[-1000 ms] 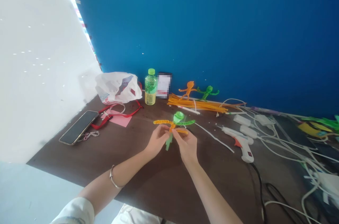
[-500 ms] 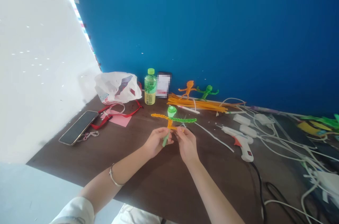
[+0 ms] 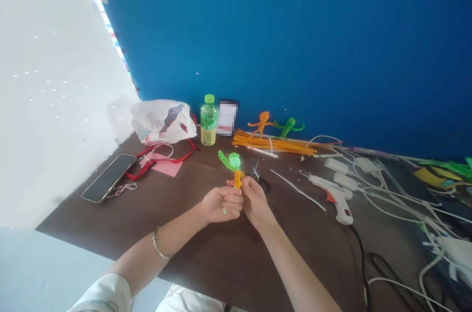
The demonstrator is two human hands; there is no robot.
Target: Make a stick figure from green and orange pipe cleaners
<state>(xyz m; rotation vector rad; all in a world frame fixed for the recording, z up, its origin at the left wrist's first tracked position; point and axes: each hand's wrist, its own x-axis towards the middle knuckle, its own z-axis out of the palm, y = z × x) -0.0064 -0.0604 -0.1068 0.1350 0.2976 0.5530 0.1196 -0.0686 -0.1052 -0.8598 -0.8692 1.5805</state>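
Observation:
A small pipe-cleaner figure (image 3: pixel 234 160) stands up between my hands, with a green coiled head, a green arm pointing up to the left and an orange body. My left hand (image 3: pixel 223 203) is closed round its lower part, and a bit of green shows between the fingers. At the body's right side, my right hand (image 3: pixel 255 199) pinches the orange pipe cleaner. Just beyond my right hand lie black-handled scissors (image 3: pixel 255 170). A finished-looking orange figure (image 3: pixel 263 123) and a green figure (image 3: pixel 290 127) lean by the wall.
Behind lie a bundle of orange pipe cleaners (image 3: pixel 275 144), a green-capped bottle (image 3: pixel 208 123) and a white plastic bag (image 3: pixel 162 120). To the left is a phone (image 3: pixel 108 178). On the right are a hot glue gun (image 3: pixel 337 199), white cables (image 3: pixel 383 199) and a loose white pipe cleaner (image 3: pixel 298 190).
The figure has been turned about in my hands, so its green arm now points up left instead of right. My left fingers have closed round its lower part. The scissors are less covered.

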